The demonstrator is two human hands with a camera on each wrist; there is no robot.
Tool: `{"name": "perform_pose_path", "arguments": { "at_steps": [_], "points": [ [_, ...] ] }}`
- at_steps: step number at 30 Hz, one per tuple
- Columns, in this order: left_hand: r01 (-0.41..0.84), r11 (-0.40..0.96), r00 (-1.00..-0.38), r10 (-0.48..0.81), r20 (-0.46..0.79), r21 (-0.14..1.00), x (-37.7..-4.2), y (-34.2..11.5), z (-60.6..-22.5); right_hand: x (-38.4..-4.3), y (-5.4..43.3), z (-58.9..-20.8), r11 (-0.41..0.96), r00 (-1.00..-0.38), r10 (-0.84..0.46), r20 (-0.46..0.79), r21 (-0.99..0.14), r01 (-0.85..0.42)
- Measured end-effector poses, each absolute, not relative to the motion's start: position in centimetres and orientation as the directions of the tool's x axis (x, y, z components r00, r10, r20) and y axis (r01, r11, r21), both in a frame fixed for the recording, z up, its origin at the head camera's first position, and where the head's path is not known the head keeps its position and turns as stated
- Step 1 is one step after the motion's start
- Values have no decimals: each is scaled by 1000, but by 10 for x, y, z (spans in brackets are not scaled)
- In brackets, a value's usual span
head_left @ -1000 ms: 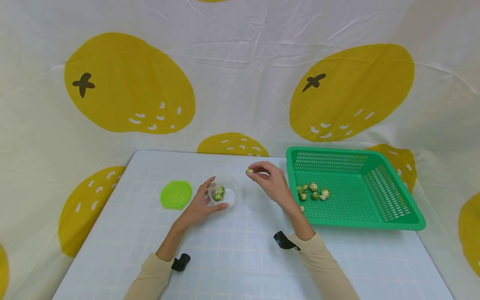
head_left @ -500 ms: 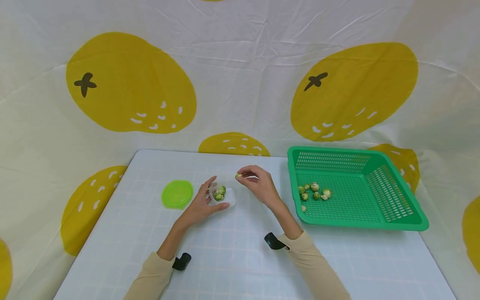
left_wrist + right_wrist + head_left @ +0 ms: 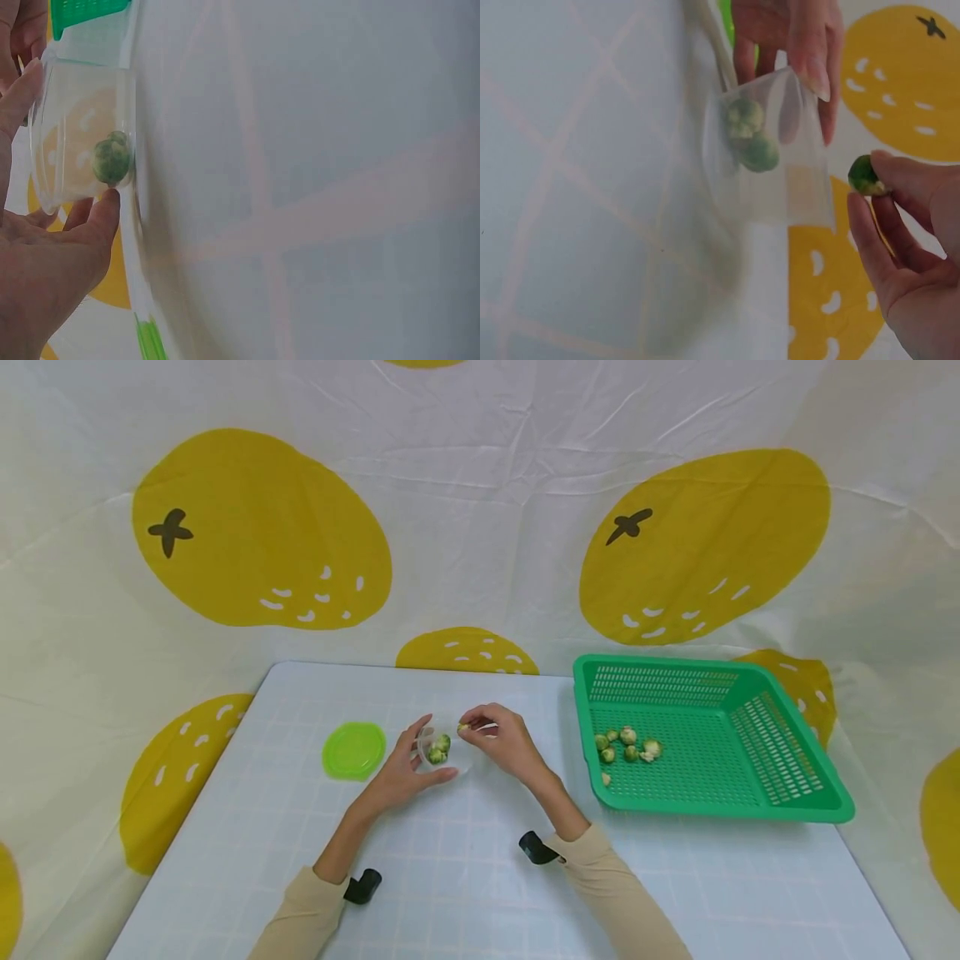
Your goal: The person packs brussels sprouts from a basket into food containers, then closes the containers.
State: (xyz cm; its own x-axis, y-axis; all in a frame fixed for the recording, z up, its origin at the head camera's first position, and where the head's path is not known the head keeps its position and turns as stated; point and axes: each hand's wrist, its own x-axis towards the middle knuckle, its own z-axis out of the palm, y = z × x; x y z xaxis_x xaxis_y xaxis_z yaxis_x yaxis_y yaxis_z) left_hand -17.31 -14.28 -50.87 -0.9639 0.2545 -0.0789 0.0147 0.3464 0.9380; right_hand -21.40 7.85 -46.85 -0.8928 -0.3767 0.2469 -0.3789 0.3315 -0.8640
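My left hand (image 3: pixel 401 770) grips a clear plastic tub (image 3: pixel 71 142), thumb on one side and fingers on the other. A few Brussels sprouts (image 3: pixel 439 748) lie at the bottom of the tub, seen through its wall in both wrist views. Between the thumb and fingertips of my right hand (image 3: pixel 504 742) is one more Brussels sprout (image 3: pixel 865 177), pinched just beside the tub's rim. In the right wrist view that sprout is outside the tub, a short gap from the opening.
A bright green lid (image 3: pixel 354 751) lies on the table left of the tub. At the right stands a green plastic basket (image 3: pixel 727 768), with several Brussels sprouts (image 3: pixel 628 737) gathered at its left side. A fruit-patterned cloth (image 3: pixel 480 552) hangs behind the table (image 3: pixel 465 877).
My right hand has moved left and slightly nearer, bringing its sprout from near the basket to the tub's rim. The left hand and tub have stayed in place.
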Motion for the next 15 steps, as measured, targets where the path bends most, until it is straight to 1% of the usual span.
{"name": "perform_pose_path", "arguments": {
  "at_steps": [7, 10, 15],
  "points": [
    [12, 338, -964, 255, -80, 941, -173, -142, -509, -214, 76, -473, 358, -860, -459, 225, -839, -410],
    [17, 340, -963, 259, -76, 940, -174, -143, -511, -214, 75, -474, 359, -843, -485, 234, -825, -436],
    [21, 330, -962, 263, -70, 944, -174, -144, -513, -216, 73, -477, 347, -769, -569, 293, -762, -547]
  ]
}}
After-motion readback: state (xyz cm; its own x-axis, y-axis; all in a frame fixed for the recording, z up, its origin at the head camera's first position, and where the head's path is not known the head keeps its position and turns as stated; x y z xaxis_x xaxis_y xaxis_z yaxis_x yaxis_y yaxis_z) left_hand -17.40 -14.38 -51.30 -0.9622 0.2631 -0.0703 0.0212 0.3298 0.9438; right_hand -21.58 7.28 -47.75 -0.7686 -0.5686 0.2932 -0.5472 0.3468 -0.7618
